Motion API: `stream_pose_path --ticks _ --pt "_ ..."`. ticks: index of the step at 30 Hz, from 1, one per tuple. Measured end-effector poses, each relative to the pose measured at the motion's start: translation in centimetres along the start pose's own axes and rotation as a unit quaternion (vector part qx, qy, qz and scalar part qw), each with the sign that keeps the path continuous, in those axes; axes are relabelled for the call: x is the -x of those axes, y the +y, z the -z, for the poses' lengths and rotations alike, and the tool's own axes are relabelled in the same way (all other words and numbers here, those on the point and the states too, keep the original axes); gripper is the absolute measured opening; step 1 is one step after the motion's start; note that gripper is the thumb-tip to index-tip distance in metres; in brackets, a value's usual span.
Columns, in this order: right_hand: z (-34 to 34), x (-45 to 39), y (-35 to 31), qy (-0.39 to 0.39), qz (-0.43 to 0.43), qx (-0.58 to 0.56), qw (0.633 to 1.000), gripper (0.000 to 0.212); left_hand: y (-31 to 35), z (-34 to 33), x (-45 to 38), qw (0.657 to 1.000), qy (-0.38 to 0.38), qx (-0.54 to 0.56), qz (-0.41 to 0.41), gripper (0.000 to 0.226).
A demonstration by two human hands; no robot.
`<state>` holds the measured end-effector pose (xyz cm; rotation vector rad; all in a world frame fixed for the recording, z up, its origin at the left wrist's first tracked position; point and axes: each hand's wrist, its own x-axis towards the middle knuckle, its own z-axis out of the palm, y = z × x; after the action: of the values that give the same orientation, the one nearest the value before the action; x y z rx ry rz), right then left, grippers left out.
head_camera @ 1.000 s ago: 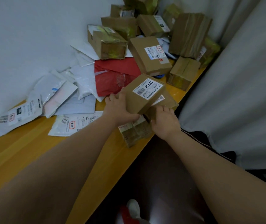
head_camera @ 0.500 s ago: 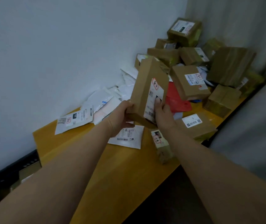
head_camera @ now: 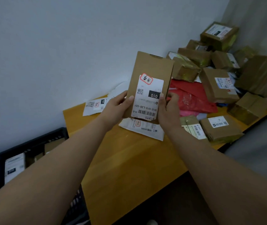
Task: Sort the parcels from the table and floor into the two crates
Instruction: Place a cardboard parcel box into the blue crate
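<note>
My left hand (head_camera: 116, 108) and right hand (head_camera: 167, 109) each grip a side of the flat cardboard parcel (head_camera: 150, 86), thumbs on its label, holding it upright above the tabletop (head_camera: 129, 159). A white mailer (head_camera: 143, 129) lies just beneath it. The near-left stretch of tabletop is bare to its edge; boxes (head_camera: 217, 85) crowd the far right corner. A black crate (head_camera: 32, 143) beside the tabletop's left end holds labelled parcels.
</note>
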<state>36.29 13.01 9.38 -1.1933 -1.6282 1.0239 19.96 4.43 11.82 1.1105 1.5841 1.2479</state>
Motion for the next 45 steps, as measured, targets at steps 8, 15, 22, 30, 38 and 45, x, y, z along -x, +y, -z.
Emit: stream_pose_path --ticks 8,15,22,30,38,45 --pt "-2.0 4.6 -3.8 -0.012 0.086 0.356 0.931 0.080 0.2 9.8 4.0 0.918 -0.104 -0.383 -0.016 0.055" --pt "-8.4 10.1 -7.3 -0.233 0.110 0.301 0.918 0.050 2.8 17.7 8.4 0.853 -0.110 -0.502 -0.091 0.060" --pt "-15.1 14.2 -11.1 -0.060 0.000 0.052 0.997 0.055 0.3 21.3 12.8 0.992 0.075 -0.092 -0.036 0.110" --pt "-19.1 15.4 -14.1 -0.034 -0.032 -0.037 0.998 0.049 -0.6 23.3 14.7 0.997 0.043 -0.038 -0.051 0.096" --pt "-23.4 14.3 -14.6 -0.095 0.011 -0.018 0.995 0.047 -1.0 26.5 16.3 0.990 0.101 -0.063 -0.070 0.089" --pt "-30.1 16.1 -15.0 -0.288 -0.045 0.105 0.951 0.073 -4.6 31.3 20.9 0.981 0.143 0.000 0.127 0.075"
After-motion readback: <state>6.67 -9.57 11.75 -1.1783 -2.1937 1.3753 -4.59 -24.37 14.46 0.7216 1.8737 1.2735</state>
